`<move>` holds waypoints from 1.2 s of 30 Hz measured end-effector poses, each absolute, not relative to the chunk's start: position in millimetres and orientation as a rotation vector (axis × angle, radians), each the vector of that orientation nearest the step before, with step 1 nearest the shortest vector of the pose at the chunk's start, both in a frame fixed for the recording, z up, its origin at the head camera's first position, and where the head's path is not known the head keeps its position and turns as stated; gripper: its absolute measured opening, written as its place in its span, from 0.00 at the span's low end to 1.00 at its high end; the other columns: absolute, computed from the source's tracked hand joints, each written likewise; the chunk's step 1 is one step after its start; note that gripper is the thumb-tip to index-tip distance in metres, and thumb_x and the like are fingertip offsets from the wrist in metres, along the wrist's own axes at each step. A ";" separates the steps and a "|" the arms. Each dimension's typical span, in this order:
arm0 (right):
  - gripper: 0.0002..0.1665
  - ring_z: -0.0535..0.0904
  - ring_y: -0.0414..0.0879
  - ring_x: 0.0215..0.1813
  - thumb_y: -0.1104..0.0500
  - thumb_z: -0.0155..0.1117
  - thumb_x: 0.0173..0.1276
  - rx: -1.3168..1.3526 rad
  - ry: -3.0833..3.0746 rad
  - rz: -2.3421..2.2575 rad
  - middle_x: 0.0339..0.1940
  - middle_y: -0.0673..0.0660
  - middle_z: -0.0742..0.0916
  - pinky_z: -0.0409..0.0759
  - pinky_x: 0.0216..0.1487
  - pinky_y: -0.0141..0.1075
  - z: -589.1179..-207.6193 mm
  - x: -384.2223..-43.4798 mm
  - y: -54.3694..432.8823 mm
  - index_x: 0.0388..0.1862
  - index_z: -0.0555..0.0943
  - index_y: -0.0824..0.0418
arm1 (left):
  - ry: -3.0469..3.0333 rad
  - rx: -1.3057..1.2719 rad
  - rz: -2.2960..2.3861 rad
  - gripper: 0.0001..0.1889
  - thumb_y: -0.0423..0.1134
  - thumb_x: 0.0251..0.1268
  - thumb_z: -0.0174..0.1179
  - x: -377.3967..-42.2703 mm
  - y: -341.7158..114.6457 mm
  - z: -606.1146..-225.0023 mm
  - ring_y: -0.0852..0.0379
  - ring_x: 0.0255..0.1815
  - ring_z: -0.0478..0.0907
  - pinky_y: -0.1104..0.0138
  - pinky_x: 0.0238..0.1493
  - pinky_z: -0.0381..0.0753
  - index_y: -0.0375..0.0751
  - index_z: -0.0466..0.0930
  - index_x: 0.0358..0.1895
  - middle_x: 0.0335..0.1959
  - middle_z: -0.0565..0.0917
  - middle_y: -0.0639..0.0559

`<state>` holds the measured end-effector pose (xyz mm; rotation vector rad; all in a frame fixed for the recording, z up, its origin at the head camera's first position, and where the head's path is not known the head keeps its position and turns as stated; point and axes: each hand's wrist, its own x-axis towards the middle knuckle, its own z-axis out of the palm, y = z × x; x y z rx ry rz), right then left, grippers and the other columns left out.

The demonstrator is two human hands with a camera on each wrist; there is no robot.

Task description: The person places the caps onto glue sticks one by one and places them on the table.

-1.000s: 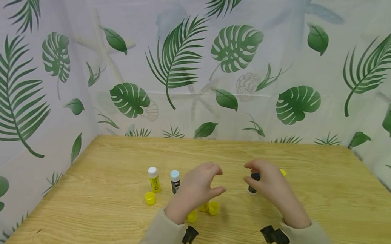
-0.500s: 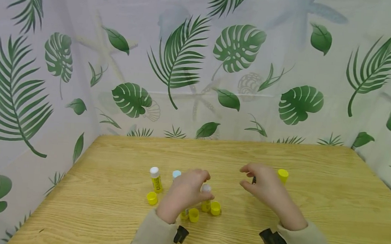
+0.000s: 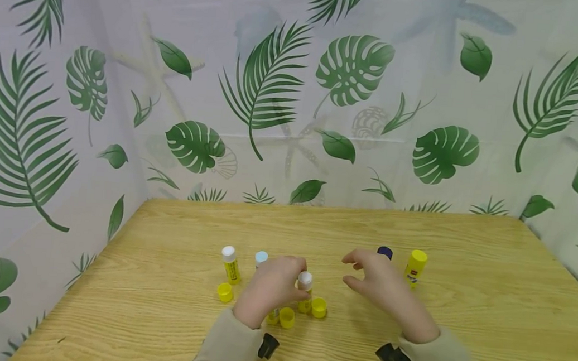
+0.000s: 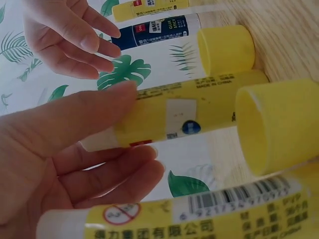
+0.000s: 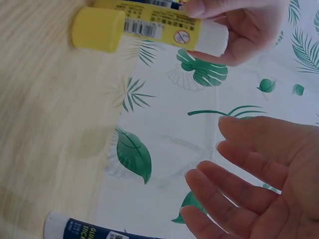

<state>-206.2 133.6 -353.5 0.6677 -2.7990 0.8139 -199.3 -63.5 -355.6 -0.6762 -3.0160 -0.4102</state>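
Observation:
My left hand [image 3: 274, 283] has its thumb and fingers around the upper part of a yellow, uncapped glue stick [image 4: 179, 112] with a white top. The stick stands upright on the table beside a loose yellow cap [image 3: 318, 307]. Another yellow glue stick [image 4: 149, 219], partly hidden by the left hand in the head view, stands closer, with a second cap [image 3: 286, 318] next to it. My right hand [image 3: 384, 285] hovers to the right with fingers spread and bent, holding nothing. Behind it stand a navy glue stick [image 3: 384, 252], mostly covered, and a yellow-capped glue stick [image 3: 416, 267].
At the left stands an uncapped yellow glue stick [image 3: 231, 267] with a yellow cap [image 3: 224, 292] before it. A dark glue stick with a pale top [image 3: 261, 257] is partly hidden behind my left hand. Leaf-patterned cloth [image 3: 295, 91] surrounds the wooden table [image 3: 158, 317].
My left hand has moved left and down to the uncapped yellow glue stick and now closes around it. My right hand has drawn left and nearer, away from the navy glue stick.

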 end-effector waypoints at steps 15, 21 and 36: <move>0.14 0.77 0.50 0.39 0.64 0.67 0.51 0.681 -2.878 0.784 0.39 0.57 0.82 0.76 0.35 0.40 -366.0 -205.6 121.0 0.39 0.79 0.62 | -3.023 -0.716 -0.344 0.12 0.45 0.43 0.69 -200.6 -62.4 -354.1 0.65 0.21 0.70 0.72 0.22 0.69 0.45 0.76 0.28 0.23 0.76 0.60; 0.14 0.77 0.51 0.37 0.64 0.68 0.50 0.719 -2.856 0.757 0.37 0.57 0.82 0.76 0.33 0.38 -368.3 -206.1 117.9 0.37 0.79 0.63 | -3.023 -0.705 -0.417 0.12 0.43 0.44 0.69 -200.4 -63.5 -353.6 0.65 0.21 0.69 0.72 0.22 0.69 0.45 0.76 0.28 0.22 0.76 0.59; 0.14 0.77 0.50 0.37 0.64 0.68 0.50 0.741 -2.888 0.753 0.37 0.56 0.82 0.76 0.34 0.39 -373.5 -206.8 113.3 0.38 0.79 0.64 | -2.896 -0.674 -0.598 0.08 0.39 0.48 0.65 -200.3 -70.9 -353.3 0.63 0.18 0.67 0.72 0.19 0.68 0.42 0.75 0.28 0.21 0.74 0.57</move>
